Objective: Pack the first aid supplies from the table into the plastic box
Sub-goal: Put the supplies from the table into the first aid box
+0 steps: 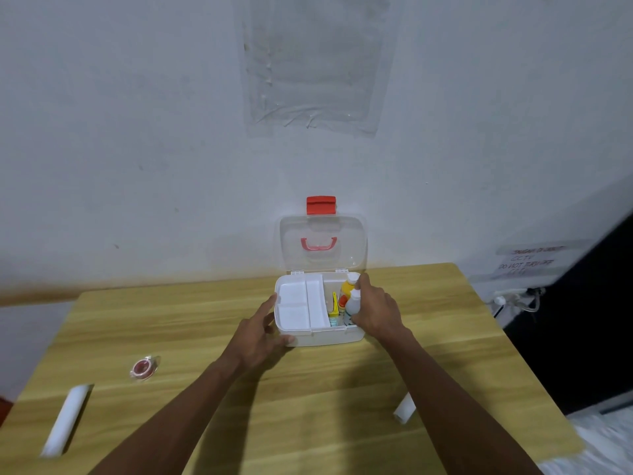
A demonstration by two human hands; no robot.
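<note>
From the head camera, we are looking down at a wooden table [212, 344] pushed against a pale wall [137, 132], with the plastic box [320, 334] sitting near the table's far edge. Its clear lid [323, 243] is standing upright behind it, leaning toward the wall, with a red latch [321, 205] at the top and a red handle [319, 244] showing through the plastic.

We are steadying the box with our left hand [262, 337], fingers spread loosely around its near left corner, the thumb lying along the front wall. A white divided tray [301, 303] is filling the left part of the box.

With our right hand [375, 310] we are gripping a white bottle [352, 305], fingers wrapped around its right side, holding it upright in the right compartment. Just behind it a yellow bottle with a white cap [348, 286] is standing in the same compartment, and a thin yellow item [334, 305] is standing beside the tray's edge; we cannot make out what it is.

Still lying on the table are three supplies: a small red tape roll in a clear case [144, 366] to the left, a long white roll [66, 419] near the front left corner, and a short white tube [403, 410] to the right of our right forearm, all well apart from the box.
</note>
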